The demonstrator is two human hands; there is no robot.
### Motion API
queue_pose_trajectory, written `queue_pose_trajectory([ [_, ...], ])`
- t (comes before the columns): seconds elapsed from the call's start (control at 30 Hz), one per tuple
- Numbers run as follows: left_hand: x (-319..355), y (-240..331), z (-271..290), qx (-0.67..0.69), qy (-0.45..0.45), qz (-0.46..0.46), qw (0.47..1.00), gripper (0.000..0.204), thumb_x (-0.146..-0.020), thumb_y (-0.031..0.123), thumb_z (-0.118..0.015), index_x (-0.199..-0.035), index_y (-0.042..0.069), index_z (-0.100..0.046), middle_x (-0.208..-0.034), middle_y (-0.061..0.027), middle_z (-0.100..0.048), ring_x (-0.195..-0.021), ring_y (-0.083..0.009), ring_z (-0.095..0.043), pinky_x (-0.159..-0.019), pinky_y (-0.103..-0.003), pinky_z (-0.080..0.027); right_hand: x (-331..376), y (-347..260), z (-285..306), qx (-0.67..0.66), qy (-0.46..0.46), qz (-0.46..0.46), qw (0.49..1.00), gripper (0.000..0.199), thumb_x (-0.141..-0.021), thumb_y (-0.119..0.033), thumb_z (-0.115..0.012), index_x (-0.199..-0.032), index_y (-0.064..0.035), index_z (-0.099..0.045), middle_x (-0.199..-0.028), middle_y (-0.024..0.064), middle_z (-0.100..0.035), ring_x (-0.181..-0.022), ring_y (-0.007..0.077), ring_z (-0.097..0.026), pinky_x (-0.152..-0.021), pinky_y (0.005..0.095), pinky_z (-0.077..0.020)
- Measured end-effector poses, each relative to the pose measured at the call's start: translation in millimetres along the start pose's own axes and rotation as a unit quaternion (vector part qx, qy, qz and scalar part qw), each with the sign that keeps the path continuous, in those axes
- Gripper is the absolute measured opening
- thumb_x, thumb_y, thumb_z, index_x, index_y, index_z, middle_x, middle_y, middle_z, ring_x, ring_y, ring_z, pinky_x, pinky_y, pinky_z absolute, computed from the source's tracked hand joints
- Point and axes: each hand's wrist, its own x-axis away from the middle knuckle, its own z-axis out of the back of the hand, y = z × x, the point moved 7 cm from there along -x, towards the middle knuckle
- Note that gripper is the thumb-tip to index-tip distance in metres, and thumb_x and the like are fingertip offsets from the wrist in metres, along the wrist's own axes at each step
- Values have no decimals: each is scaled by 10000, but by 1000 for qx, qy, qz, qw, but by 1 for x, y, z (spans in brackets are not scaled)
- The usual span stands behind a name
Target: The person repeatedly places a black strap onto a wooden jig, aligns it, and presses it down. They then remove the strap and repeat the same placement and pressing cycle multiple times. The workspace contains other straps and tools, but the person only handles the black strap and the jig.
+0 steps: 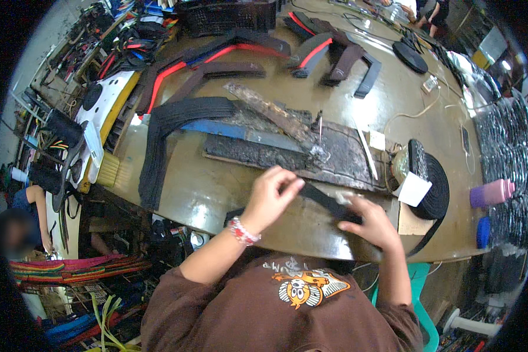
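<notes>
Glossy brown bench (190, 190), mixed clutter (139, 46) far L. My L grip (290, 186) pinches a flat black strap (321, 198), near ctr; R grip (347, 215) closed on its R end. Thick round black coil (437, 183) to R.

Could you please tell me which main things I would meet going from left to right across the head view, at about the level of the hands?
Bent stack of black straps, left hand, black strap, right hand, roll of black webbing, pink and purple bottle.
</notes>
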Motion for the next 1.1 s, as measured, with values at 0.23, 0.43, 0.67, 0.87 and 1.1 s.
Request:
queue_pose_trajectory([
  [0.23,-106,-20,117,-85,94,-11,992,262,-812,255,-702,-797,-2,-650,-684,-82,-643,-632,-139,-598,-616,-282,-470,45,1,70,28,150,-132,979,241,-741,-132,-734,-890,27,-632,-762,173,-641,-683,293,-625,-627,357,-470],
  [0.43,-176,-75,115,-215,10,92,972,381,-698,376,-785,-757,15,-677,-778,-144,-677,-732,-229,-654,-705,-340,-502,-3,-30,105,58,266,-100,957,331,-757,-248,-753,-826,49,-623,-674,239,-589,-573,359,-562,-572,375,-447],
  [0.67,-183,-98,105,-286,-18,77,955,404,-729,406,-755,-795,19,-661,-771,-125,-669,-725,-226,-641,-705,-339,-503,-16,17,45,-8,193,-143,971,399,-797,-351,-709,-835,35,-612,-681,241,-588,-597,358,-558,-587,391,-445],
  [0.87,-180,-95,110,-282,-17,96,954,397,-747,386,-744,-797,3,-652,-757,-128,-658,-705,-228,-632,-694,-336,-497,-20,42,9,-88,217,-172,957,392,-794,-328,-719,-790,38,-579,-623,211,-531,-540,273,-458,-577,368,-426],
  [1.1,-180,-81,105,-339,-7,76,938,384,-752,378,-736,-817,8,-658,-814,-169,-669,-805,-272,-660,-743,-363,-508,-17,53,2,-147,232,-151,950,329,-817,-272,-696,-802,35,-580,-616,140,-526,-555,174,-455,-556,333,-407],
])
